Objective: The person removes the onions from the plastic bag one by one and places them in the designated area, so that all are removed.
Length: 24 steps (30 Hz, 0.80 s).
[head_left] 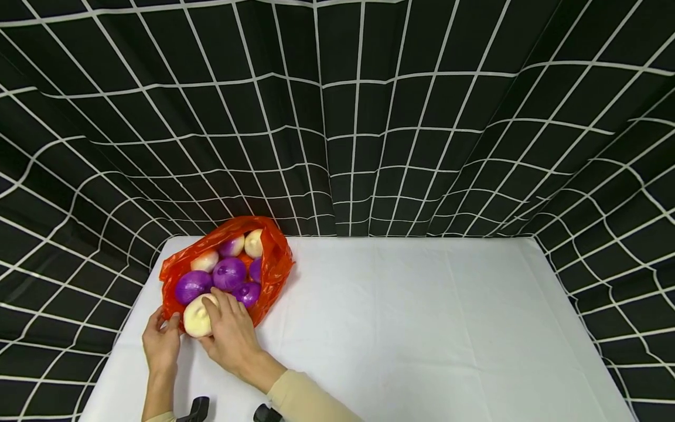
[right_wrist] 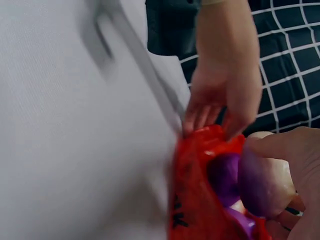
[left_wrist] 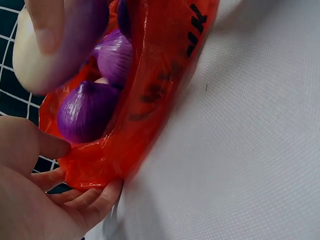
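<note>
A red plastic bag (head_left: 278,252) lies with its mouth wide at the table's far left, several shiny onions inside, some purple (head_left: 229,274), some showing cream ends (head_left: 204,261). At the bag's near rim, my left hand (head_left: 160,346) pinches the plastic, thumb on the inner side and fingers outside, as the left wrist view shows. My right hand (head_left: 232,334) grips a purple-and-cream onion (head_left: 196,318), cream end up, over the near side of the mouth. In the right wrist view this onion (right_wrist: 262,182) sits between thumb and fingers; its underside is hidden.
A white cloth covers the table (head_left: 422,316), stretching to the right of the bag. Black curtains with a white grid (head_left: 348,117) enclose the back and sides. Dark lettering (left_wrist: 195,30) marks the bag. Black wrist-mounted gear (head_left: 197,408) shows at the near edge.
</note>
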{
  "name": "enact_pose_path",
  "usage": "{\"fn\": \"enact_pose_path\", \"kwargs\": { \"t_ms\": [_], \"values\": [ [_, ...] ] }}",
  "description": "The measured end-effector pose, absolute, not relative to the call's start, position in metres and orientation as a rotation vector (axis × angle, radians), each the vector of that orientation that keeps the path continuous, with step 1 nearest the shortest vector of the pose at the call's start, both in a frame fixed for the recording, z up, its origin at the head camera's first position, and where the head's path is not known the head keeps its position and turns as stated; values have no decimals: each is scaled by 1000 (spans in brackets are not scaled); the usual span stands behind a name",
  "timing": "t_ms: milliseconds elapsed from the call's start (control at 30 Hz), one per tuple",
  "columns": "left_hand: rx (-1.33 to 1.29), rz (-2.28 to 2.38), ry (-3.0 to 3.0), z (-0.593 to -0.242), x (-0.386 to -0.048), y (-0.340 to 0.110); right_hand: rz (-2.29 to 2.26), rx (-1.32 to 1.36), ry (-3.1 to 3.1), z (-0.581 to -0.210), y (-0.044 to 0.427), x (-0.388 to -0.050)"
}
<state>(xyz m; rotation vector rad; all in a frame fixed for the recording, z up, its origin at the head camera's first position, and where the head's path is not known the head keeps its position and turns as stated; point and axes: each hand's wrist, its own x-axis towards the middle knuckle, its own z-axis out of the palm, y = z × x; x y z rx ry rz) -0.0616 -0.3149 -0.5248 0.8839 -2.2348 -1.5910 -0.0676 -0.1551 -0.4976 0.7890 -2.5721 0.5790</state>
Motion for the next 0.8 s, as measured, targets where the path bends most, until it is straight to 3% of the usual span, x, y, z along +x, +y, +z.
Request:
{"fn": "enact_pose_path", "kwargs": {
  "t_ms": [333,800],
  "values": [
    [876,-1593,-2234,-522,-61,-314,557,825,-2512,-486,-131,-67],
    [895,-1643,-2213,-522,-62,-314,858,786,-2456,-475,-79,-72]
  ]
}}
